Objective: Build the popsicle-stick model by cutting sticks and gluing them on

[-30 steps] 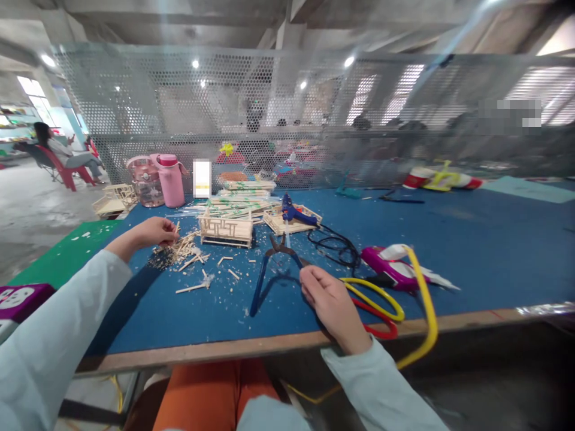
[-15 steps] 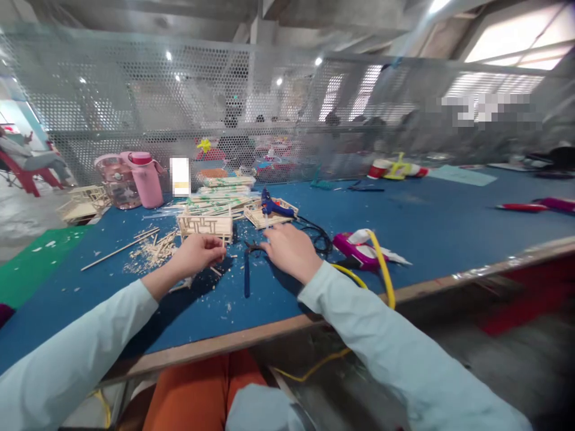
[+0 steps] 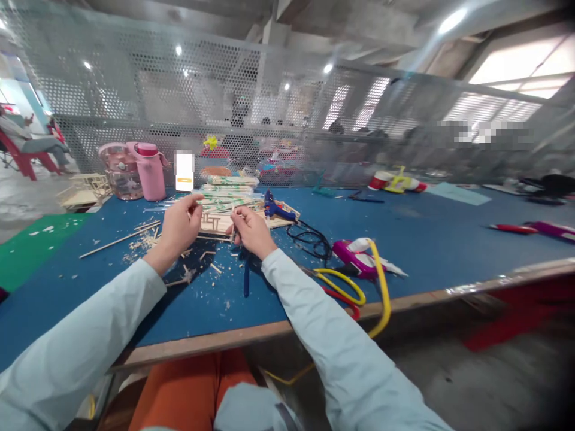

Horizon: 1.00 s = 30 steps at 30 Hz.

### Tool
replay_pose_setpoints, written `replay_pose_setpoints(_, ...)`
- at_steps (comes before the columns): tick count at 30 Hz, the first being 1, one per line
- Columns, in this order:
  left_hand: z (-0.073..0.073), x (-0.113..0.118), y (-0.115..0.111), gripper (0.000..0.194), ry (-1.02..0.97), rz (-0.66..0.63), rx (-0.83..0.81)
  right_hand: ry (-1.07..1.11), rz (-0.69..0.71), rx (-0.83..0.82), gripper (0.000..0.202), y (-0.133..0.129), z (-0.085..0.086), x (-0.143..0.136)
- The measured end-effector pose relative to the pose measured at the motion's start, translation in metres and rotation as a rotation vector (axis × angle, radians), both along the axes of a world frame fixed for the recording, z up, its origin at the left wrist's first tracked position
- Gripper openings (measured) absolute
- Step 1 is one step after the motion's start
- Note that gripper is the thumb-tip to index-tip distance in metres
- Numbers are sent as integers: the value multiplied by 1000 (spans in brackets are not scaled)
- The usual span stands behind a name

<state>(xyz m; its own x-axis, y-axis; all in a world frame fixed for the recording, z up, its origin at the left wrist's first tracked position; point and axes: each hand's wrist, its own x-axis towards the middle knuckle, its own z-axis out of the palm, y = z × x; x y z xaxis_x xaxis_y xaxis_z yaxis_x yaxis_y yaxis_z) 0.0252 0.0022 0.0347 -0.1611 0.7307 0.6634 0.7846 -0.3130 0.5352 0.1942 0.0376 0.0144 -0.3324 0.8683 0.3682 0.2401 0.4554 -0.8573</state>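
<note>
Left hand [image 3: 182,225] and right hand [image 3: 252,230] work at opposite ends of a small stick model [image 3: 216,222] on a blue counter, the right pinching an upright at the model's right end between thumb and fingers, the left with fingers curled at the other end, its grip hidden. A perforated metal screen [image 3: 148,90] stands behind the blue counter [image 3: 417,227], where a green mat [image 3: 42,236] covers the far left. At left, a person [image 3: 31,140] sits on a red chair. A pink bottle [image 3: 153,176] stands just beside a clear, pink-lidded bottle [image 3: 124,179], with a lit white panel [image 3: 184,170] to their right. Wrapped bundles of sticks [image 3: 231,190] lie behind the model. A purple and white device [image 3: 359,258] lies well to the right of the hands, near a yellow loop [image 3: 345,281] and a red loop [image 3: 348,304] at the front edge. Behind and to the right of the right hand, a blue glue gun [image 3: 279,209] rests over another stick frame [image 3: 291,219]. One blue handle [image 3: 247,278] of a tool shows in front of the right hand. Smallest are loose stick pieces [image 3: 216,269] and pale chips [image 3: 139,245] scattered around the left forearm and in front of the model.
</note>
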Motion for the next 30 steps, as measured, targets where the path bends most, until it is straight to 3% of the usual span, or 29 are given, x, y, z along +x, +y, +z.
replay_pose_setpoints(3, 12, -7, 15, 35, 132, -109, -98, -53, -6, -75, 7, -3, -10, -6)
replay_pose_setpoints(7, 21, -9, 32, 32, 283, -272, -353, -51, -86, -148, 16, -4, -21, -15)
replay_pose_setpoints(10, 27, -12, 41, 35, 292, -328, -452, -94, -169, -120, 3, -3, -23, -18)
replay_pose_setpoints(15, 37, -11, 51, 40, 275, -431, -601, -204, -301, -3, 17, 0, -24, -17)
replay_pose_setpoints(20, 39, -8, 57, 42, 238, -465, -628, -297, -393, 93, 23, -4, -24, -16)
replay_pose_setpoints(25, 37, -10, 56, 41, 211, -500, -621, -312, -407, 79, 23, -11, -22, -17)
replay_pose_setpoints(30, 33, -10, 58, 41, 166, -543, -629, -316, -436, 171, 21, -14, -22, -16)
